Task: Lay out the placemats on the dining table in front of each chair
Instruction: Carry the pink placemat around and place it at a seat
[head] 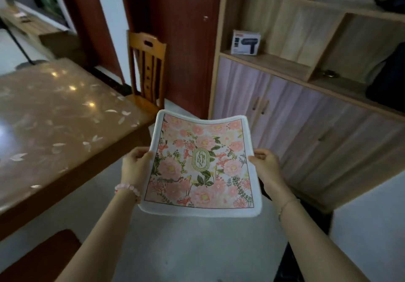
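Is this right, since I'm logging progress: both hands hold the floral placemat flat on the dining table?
Not quite. In the head view the left hand and right hand hold the floral placemat in the air beside the dining table, over the floor.

The table [50, 115] lies left of the placemat [202, 163], which is off it, over the floor. A chair [145, 71] stands at the table's far end, a cupboard [306, 115] well to its right.
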{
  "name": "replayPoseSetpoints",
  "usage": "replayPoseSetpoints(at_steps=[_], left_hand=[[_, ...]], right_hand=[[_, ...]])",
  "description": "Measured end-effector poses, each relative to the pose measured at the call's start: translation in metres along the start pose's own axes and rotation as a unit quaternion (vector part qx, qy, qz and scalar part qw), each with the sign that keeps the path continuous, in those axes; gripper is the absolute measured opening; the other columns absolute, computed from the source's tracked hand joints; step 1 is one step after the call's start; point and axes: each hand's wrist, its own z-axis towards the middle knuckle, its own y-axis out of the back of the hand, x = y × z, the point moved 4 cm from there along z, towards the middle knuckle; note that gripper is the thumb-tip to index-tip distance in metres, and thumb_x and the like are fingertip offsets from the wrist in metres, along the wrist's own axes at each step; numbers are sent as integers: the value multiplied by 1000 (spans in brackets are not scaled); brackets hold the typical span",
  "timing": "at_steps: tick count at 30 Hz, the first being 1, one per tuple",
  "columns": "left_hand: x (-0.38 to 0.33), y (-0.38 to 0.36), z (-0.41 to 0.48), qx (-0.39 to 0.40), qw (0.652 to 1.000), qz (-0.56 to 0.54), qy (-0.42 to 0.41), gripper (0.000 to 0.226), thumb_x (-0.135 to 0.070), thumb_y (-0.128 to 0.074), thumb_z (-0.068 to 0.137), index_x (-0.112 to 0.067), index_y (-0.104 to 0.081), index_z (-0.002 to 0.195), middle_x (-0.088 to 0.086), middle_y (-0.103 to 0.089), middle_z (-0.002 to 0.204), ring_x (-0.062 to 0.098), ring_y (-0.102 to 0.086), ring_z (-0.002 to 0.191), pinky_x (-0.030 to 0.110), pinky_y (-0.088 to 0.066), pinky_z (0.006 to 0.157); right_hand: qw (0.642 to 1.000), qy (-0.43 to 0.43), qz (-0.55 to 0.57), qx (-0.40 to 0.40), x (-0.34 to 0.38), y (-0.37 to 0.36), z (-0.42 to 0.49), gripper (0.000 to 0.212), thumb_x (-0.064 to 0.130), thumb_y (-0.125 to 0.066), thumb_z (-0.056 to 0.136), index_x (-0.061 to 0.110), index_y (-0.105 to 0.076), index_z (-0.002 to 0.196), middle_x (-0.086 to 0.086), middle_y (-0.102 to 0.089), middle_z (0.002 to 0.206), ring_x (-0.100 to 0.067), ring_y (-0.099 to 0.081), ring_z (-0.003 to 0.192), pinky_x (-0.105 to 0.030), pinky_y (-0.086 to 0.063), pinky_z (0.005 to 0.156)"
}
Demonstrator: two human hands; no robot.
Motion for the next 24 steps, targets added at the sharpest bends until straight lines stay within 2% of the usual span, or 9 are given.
replayPoseSetpoints(at_steps=[4, 6, 9, 13, 17, 20, 24], left_hand=[[-5, 28, 46, -89, 996, -16, 22, 10, -17, -55, 86, -14, -64, 91, -2, -61, 77, 12, -54, 67, 26, -44, 57], [-2, 43, 71, -123, 992, -22, 27, 10, -16, -55, 85, -16, -65, 86, -1, -62, 77, 15, -55, 69, 27, -47, 61], [4, 62, 110, -167, 985, -23, 29, 13, -12, -54, 86, -17, -65, 80, 0, -61, 74, 14, -53, 66, 26, -44, 59], [16, 89, 175, -210, 976, -19, 47, 11, -13, -54, 86, -13, -65, 90, 1, -62, 80, 13, -55, 70, 25, -45, 59], [25, 120, 258, -233, 969, -28, 79, 13, -12, -54, 84, -15, -65, 90, 1, -65, 81, 17, -58, 73, 29, -49, 62], [27, 149, 324, -257, 962, -30, 92, 12, -10, -55, 84, -13, -66, 89, 2, -64, 81, 19, -57, 76, 27, -47, 63], [28, 187, 395, -291, 948, -16, 130, 11, -13, -55, 84, -12, -65, 90, 3, -63, 81, 21, -57, 75, 35, -49, 70]], right_hand=[[995, 30, -8, 91, 40, -68, 61, 11, 2, -56, 86, 12, -56, 90, 0, -61, 78, -16, -60, 68, -30, -51, 63], [990, 44, -19, 130, 56, -107, 87, 12, 3, -57, 87, 10, -55, 96, -1, -61, 82, -13, -58, 68, -26, -49, 60], [983, 56, -24, 175, 76, -166, 122, 15, 4, -56, 87, 11, -54, 100, 3, -57, 81, -10, -57, 69, -24, -46, 57], [974, 71, -47, 211, 103, -249, 169, 14, 3, -57, 86, 13, -55, 96, 0, -60, 84, -15, -59, 74, -31, -50, 68], [965, 75, -77, 239, 138, -346, 219, 11, 3, -58, 85, 11, -58, 91, 1, -60, 79, -18, -60, 72, -27, -46, 61], [956, 68, -82, 274, 162, -422, 251, 14, 4, -59, 84, 8, -61, 98, -7, -65, 90, -25, -64, 82, -29, -48, 66], [942, 64, -94, 316, 197, -513, 284, 15, 6, -58, 86, 12, -58, 99, -5, -64, 91, -22, -64, 79, -33, -54, 65]])
